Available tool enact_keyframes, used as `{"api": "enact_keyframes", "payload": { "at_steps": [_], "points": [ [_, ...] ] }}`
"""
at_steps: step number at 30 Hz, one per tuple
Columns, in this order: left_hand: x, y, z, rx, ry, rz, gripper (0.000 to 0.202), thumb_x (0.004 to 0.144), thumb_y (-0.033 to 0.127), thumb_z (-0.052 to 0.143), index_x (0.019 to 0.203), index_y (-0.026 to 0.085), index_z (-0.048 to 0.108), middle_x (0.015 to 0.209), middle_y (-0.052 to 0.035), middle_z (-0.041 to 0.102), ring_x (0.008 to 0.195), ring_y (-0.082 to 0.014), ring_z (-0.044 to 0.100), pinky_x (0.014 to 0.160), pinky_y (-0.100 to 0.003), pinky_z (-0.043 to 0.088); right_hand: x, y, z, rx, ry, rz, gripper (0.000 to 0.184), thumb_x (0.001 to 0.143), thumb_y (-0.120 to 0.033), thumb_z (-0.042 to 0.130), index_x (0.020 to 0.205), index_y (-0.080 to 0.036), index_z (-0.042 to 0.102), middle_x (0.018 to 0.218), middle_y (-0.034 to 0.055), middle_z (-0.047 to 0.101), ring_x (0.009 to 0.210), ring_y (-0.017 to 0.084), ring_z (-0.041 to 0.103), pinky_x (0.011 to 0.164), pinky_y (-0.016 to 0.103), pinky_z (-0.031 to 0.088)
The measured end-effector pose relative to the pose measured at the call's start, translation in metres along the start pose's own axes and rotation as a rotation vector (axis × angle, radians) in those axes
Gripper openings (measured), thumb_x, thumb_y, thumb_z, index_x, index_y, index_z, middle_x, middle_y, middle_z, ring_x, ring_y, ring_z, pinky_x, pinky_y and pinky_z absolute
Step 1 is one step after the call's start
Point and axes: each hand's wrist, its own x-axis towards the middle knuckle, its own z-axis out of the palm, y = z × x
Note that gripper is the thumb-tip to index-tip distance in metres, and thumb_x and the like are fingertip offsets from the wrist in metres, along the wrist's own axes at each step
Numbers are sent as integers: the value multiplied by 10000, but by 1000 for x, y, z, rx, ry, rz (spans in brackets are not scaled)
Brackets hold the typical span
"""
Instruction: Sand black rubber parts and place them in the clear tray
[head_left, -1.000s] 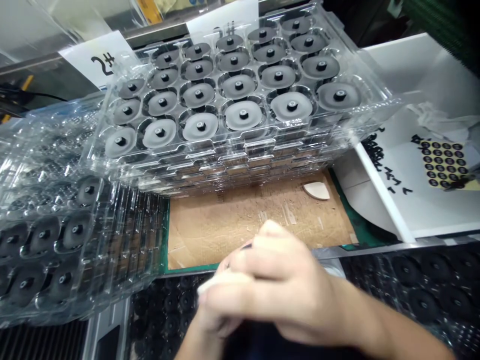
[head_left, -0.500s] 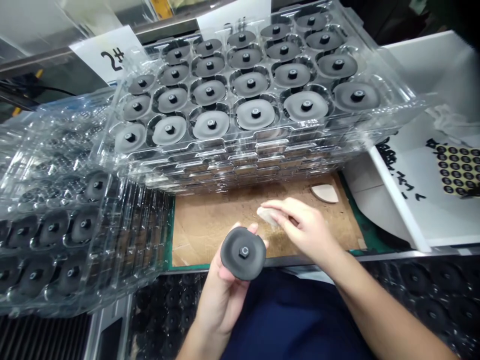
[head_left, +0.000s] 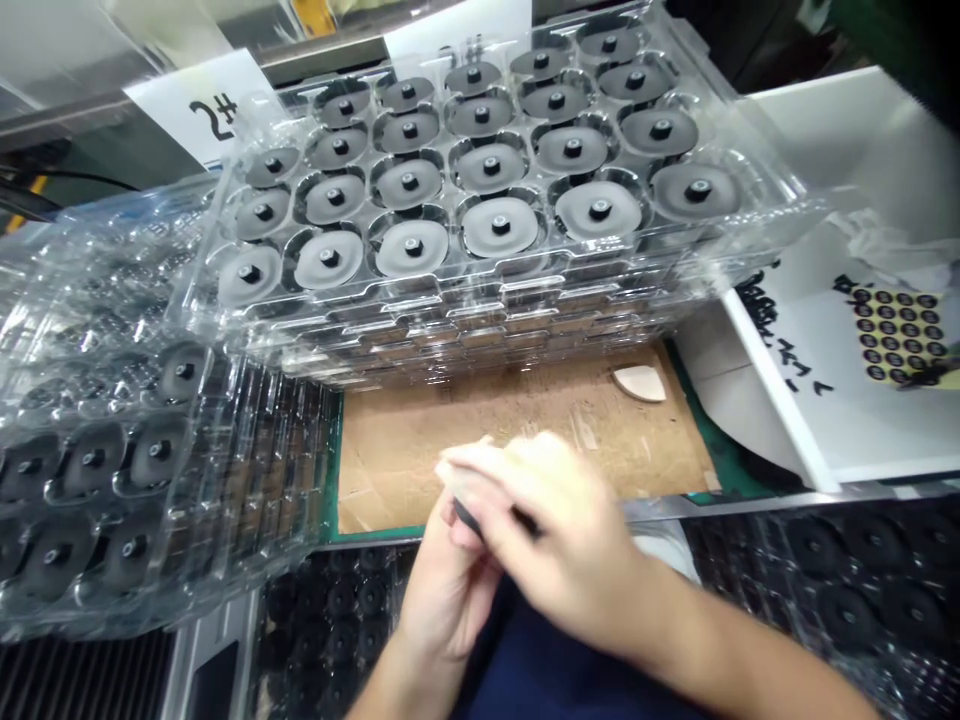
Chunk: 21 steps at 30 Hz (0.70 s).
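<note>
Left hand (head_left: 444,592) grips a dark disc (head_left: 466,516); the blurred right hand (head_left: 559,545) covers it, its grip unclear.

Bare cardboard (head_left: 405,450) (tray stacks (head_left: 465,312) behind, left)

A green mat (head_left: 334,470) at centre frame carries a scuffed brown board (head_left: 420,440), with a pale wedge (head_left: 639,383) on its upper right. A clear tray stack (head_left: 480,325) stands above, a second tray stack (head_left: 247,470) at left, and a white box (head_left: 784,395) at right.
</note>
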Motion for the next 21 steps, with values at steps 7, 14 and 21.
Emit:
{"api": "enact_keyframes", "payload": {
  "at_steps": [7, 14, 21],
  "points": [
    [-4, 4, 5, -25, -19, -28, 316, 584, 322, 804, 883, 259, 723, 882, 34, 742, 851, -123, 671, 794, -173, 521, 4, -11, 2, -50, -229, -13, 236, 909, -138, 431, 1023, -146, 637, 880, 40, 689, 750, 157, 590, 685, 281, 430],
    [-8, 13, 13, 11, -118, -72, 467, 532, 300, 833, 980, 269, 706, 1006, 15, 731, 943, -166, 656, 864, -216, 502, -11, -14, -22, 91, -351, 15, 205, 879, -102, 510, 1026, -176, 633, 886, -14, 684, 769, 102, 590, 690, 220, 415],
    [-7, 9, 12, 25, -72, -88, 600, 556, 274, 829, 1127, 277, 643, 1037, -18, 714, 947, -172, 643, 857, -213, 494, -14, -14, -39, -273, -197, 7, 235, 885, -95, 478, 1039, -171, 637, 780, 10, 658, 669, 138, 537, 652, 289, 351]
  ]
}}
